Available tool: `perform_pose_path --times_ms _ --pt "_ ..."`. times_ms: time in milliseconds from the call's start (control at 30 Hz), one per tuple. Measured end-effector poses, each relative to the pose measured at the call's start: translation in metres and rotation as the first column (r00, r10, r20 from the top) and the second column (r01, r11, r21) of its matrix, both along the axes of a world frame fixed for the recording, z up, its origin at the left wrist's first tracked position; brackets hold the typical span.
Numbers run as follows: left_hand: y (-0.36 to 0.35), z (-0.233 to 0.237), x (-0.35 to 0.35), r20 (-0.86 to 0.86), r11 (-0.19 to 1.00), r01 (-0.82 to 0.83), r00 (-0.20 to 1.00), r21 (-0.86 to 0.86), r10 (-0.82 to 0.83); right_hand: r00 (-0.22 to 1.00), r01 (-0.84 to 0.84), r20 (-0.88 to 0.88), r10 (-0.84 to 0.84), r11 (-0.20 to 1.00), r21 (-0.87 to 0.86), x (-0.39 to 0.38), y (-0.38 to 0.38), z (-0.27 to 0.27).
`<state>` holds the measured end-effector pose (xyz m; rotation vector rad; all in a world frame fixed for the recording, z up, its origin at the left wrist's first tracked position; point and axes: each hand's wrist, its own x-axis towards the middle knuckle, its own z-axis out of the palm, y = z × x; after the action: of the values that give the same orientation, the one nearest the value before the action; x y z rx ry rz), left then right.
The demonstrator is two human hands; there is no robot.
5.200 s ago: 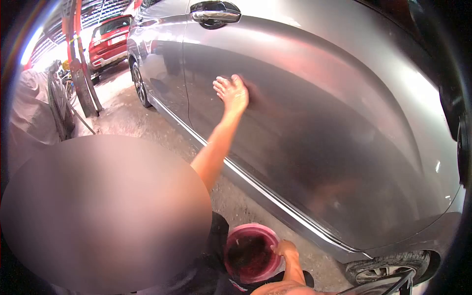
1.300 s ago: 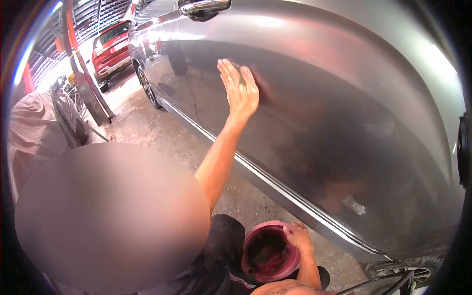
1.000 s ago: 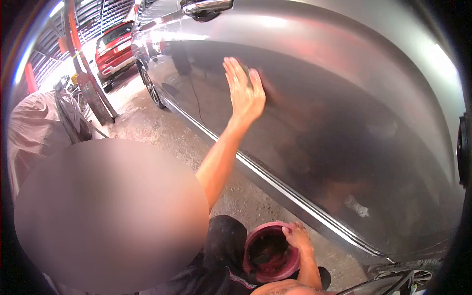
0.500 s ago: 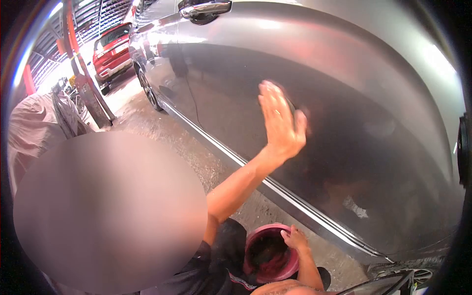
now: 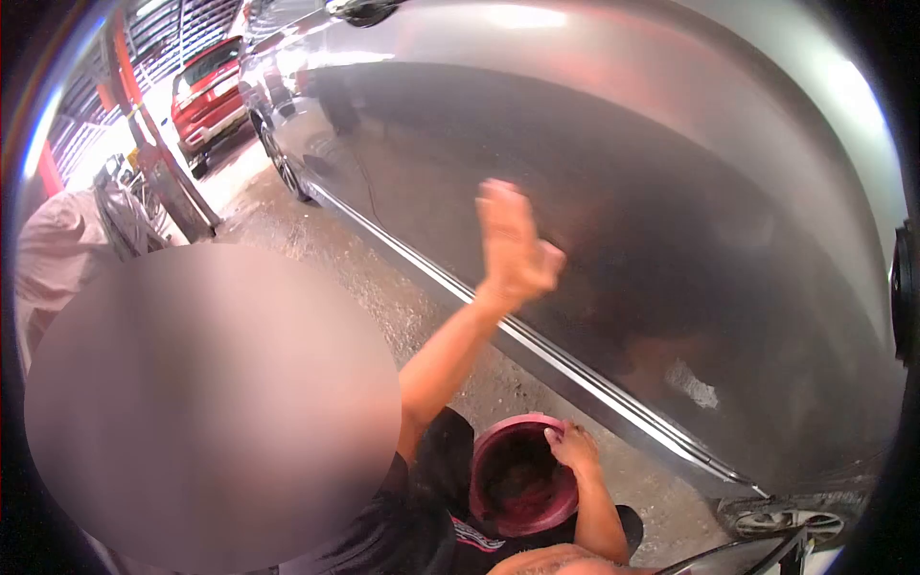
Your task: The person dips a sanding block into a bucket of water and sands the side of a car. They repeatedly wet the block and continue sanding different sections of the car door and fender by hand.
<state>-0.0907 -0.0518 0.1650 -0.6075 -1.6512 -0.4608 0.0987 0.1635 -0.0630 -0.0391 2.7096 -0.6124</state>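
The person's left hand (image 5: 516, 251) is up in front of the gray car door (image 5: 652, 287), palm turned toward the panel. Its fingers are straight and held together, the thumb standing apart from them. The hand is blurred, so I can't tell whether it touches the paint or has anything under the palm.

Down low, the right hand (image 5: 575, 447) has hold of the pinkish-red basin (image 5: 522, 422) by its rim, the thumb hooked over the inner edge. The basin sits between the person's dark-clothed legs, just beside the car — whatever lies inside looks dark and reddish, too murky to name.

A ragged pale patch (image 5: 692, 385) shows low on the door, above the bright sill trim (image 5: 613, 395). The door handle (image 5: 364, 10) is at the top of the view, and a car wheel (image 5: 786, 522) shows at the lower right. Farther off, a red SUV (image 5: 209, 101) stands behind a leaning post (image 5: 172, 182), with a pale cloth cover (image 5: 62, 240) nearer on the left — a big blurred oval hides much of the lower left.
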Motion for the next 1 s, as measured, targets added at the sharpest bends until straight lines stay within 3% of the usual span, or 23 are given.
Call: perform_pose_path --times_ms 33,67,100,133,167,233,267,300,333,367,433,500,567,600,667,700,733,767,833,867,900,967,1000 --pt "-0.024 0.004 -0.014 0.036 0.987 -0.03 0.999 0.157 0.025 0.999 0.042 -0.007 -0.043 0.999 -0.021 -0.002 -0.001 0.0" --pt "-0.044 0.013 -0.035 0.087 0.881 0.01 0.995 0.474 -0.057 0.997 0.034 -0.061 -0.036 0.999 -0.032 0.001 0.001 0.001" --pt "-0.104 0.005 -0.084 0.331 0.718 -0.155 0.937 0.679 -0.111 0.998 0.038 -0.045 -0.039 0.999 -0.014 0.007 0.006 0.001" --pt "-0.124 0.052 -0.072 0.313 0.199 -0.245 0.803 0.949 -0.507 0.999 0.016 -0.03 -0.016 1.0 0.009 0.006 0.01 0.002" --pt "-0.119 0.066 -0.066 0.293 0.14 -0.257 0.828 0.956 -0.478 1.0 -0.007 -0.029 0.008 1.0 0.017 -0.003 0.008 0.002" --pt "-0.099 0.031 -0.086 0.147 0.272 -0.01 0.861 0.962 -0.486 0.997 0.008 -0.082 -0.012 0.998 -0.06 -0.012 0.004 -0.017" --pt "-0.039 0.003 -0.058 0.316 0.797 -0.285 0.94 0.533 0.125 0.995 0.021 -0.099 -0.027 0.998 -0.053 -0.016 0.003 -0.028" --pt "0.031 0.016 0.0 0.121 0.858 -0.055 0.993 0.511 -0.008 0.992 0.039 -0.117 -0.043 0.998 -0.041 -0.018 0.003 -0.035" --pt "0.064 -0.012 0.024 0.109 0.942 0.026 0.992 0.334 -0.066 0.982 0.073 -0.175 -0.066 0.997 0.038 -0.016 0.0 -0.026" --pt "0.08 -0.045 0.034 0.167 0.987 0.063 0.982 0.147 -0.088 0.986 0.069 -0.155 -0.062 0.997 0.045 -0.01 0.0 -0.028" --pt "0.031 -0.066 0.007 0.104 0.986 0.008 0.994 -0.168 0.01 0.889 -0.023 -0.455 0.059 0.996 0.085 -0.012 0.007 -0.03" --pt "-0.031 -0.025 -0.021 0.119 0.964 0.058 0.989 0.26 -0.092 0.873 0.006 -0.486 0.038 0.996 0.089 -0.012 0.007 -0.034" --pt "-0.085 0.019 -0.05 0.415 0.713 -0.146 0.883 0.686 -0.219 0.984 0.161 -0.066 -0.165 0.985 -0.057 -0.013 -0.002 -0.007" --pt "-0.075 0.017 -0.039 0.426 0.7 -0.164 0.878 0.695 -0.218 0.987 0.153 -0.051 -0.155 0.988 -0.037 -0.007 0.003 -0.013" --pt "-0.022 0.02 -0.022 0.262 0.739 -0.006 0.937 0.674 -0.232 0.986 0.131 -0.104 -0.132 0.991 -0.025 -0.022 0.002 -0.02" --pt "0.014 0.004 0.004 0.213 0.927 -0.05 0.976 0.373 -0.033 0.985 0.129 -0.116 -0.131 0.991 -0.025 -0.031 0.003 -0.019" --pt "0.01 -0.005 0.007 0.221 0.927 -0.058 0.975 0.372 -0.028 0.992 0.104 -0.074 -0.106 0.994 -0.033 -0.031 0.002 -0.017" --pt "0.003 -0.018 0.011 0.229 0.966 -0.043 0.973 0.256 -0.017 0.997 0.078 -0.026 -0.079 0.996 -0.036 -0.026 0.002 -0.017" --pt "-0.007 -0.03 0.007 0.214 1.0 0.003 0.977 0.02 -0.007 0.991 0.082 -0.1 -0.083 0.996 -0.021 -0.029 0.003 -0.018" --pt "-0.021 -0.008 -0.002 0.223 0.974 -0.026 0.975 0.223 -0.025 0.991 0.1 -0.09 -0.101 0.995 -0.01 -0.028 0.001 -0.02" --pt "-0.018 0.002 0.002 0.235 0.975 -0.028 0.972 0.222 -0.025 0.991 0.116 -0.07 -0.115 0.993 0.005 -0.023 0.0 -0.022" --pt "-0.002 0.021 0.009 0.42 0.82 -0.104 0.891 0.563 -0.175 0.989 0.118 -0.09 -0.117 0.993 0.009 -0.025 0.0 -0.023" --pt "0.008 0.004 0.01 0.405 0.848 -0.109 0.905 0.519 -0.132 0.989 0.112 -0.1 -0.111 0.994 0.009 -0.025 0.0 -0.022"
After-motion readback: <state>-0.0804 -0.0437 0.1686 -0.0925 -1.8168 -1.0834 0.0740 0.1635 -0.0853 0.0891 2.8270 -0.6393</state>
